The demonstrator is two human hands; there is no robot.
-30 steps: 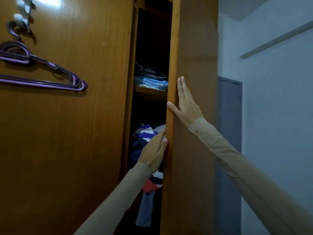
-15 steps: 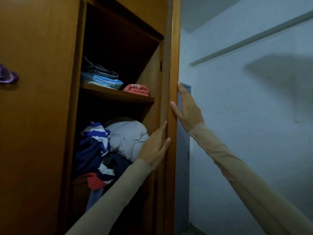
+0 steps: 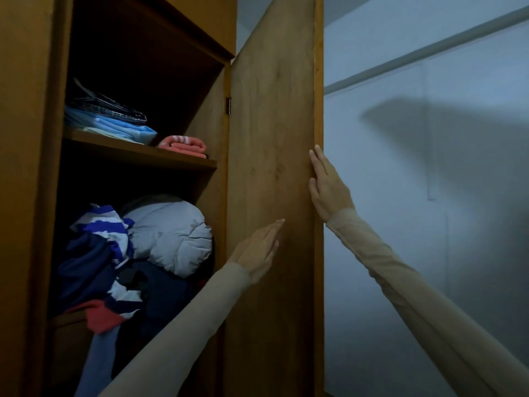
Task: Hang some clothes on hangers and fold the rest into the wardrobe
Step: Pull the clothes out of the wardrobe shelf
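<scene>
**Wardrobe open, both hands flat on the door**

Head view. Landmark: the wooden shelf inside the wardrobe.

Task items: on top of the shelf, at its left end, a folded light-blue stack with a dark, thin-lined item lying on it; at the shelf's right end, a folded coral-pink towel, apart from the blue stack. Below the shelf, an unfolded heap: blue-and-white striped garment to the left, a grey padded bundle to the right and touching it, dark navy clothes underneath, and a red piece at the lower front. A pale blue-grey strip hangs down from the heap.

Surroundings: the wardrobe door stands swung out to the right of the shelf, its inner face toward the camera. Left hand lies flat on that face, fingers straight and together, holding nothing. Right hand rests on the door's outer edge, fingers extended, not curled round it. Both arms wear beige sleeves. Right of the door, a pale wall carries a shadow.
</scene>
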